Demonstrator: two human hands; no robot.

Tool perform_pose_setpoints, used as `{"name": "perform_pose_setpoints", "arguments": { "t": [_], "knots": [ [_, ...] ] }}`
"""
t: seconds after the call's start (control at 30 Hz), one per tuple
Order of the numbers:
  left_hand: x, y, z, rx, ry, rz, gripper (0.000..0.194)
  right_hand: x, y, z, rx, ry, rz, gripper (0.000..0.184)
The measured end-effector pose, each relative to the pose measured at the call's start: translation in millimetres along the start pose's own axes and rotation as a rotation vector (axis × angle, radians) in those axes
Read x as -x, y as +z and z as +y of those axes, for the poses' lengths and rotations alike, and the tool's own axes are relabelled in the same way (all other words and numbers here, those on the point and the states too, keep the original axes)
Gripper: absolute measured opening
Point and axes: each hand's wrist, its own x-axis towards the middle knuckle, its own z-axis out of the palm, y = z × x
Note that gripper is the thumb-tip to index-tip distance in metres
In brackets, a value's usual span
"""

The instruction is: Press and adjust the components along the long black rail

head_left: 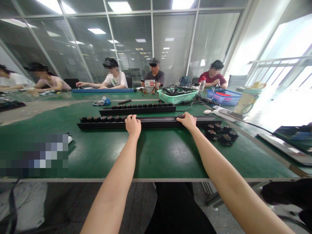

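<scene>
A long black rail (156, 123) lies crosswise on the green table in front of me. Small black round-topped parts (103, 119) fill its left stretch in a row. My left hand (133, 126) is curled over the rail at the right end of that row; what its fingertips touch is partly hidden. Farther right, my right hand (188, 121) pinches a black part (180, 116) at the rail's channel. Between the hands the channel's grey strip shows bare. Several loose black parts (225, 139) lie beside the rail's right end.
Behind stands a second black rail (136, 110) with similar parts. Beyond it are a green basket (177, 97) of cables, a blue basket (227, 99) and a blue cloth (102, 101). A white power strip (227, 114) lies at right. Several people sit across the table.
</scene>
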Motion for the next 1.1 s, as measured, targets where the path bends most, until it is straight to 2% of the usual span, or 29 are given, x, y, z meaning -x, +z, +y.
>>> {"name": "perform_pose_setpoints", "arguments": {
  "t": [0.43, 1.1],
  "knots": [
    [1.3, -1.7, 1.3, -0.003, -0.002, 0.003, 0.038, 0.2, -3.6, -3.4, 0.036, 0.020, -0.047, 0.039],
    [1.5, -2.8, 1.6, -0.004, -0.005, -0.001, 0.039, 5.2, -3.3, -4.0, -0.037, 0.022, 0.000, 0.039]
  ]
}}
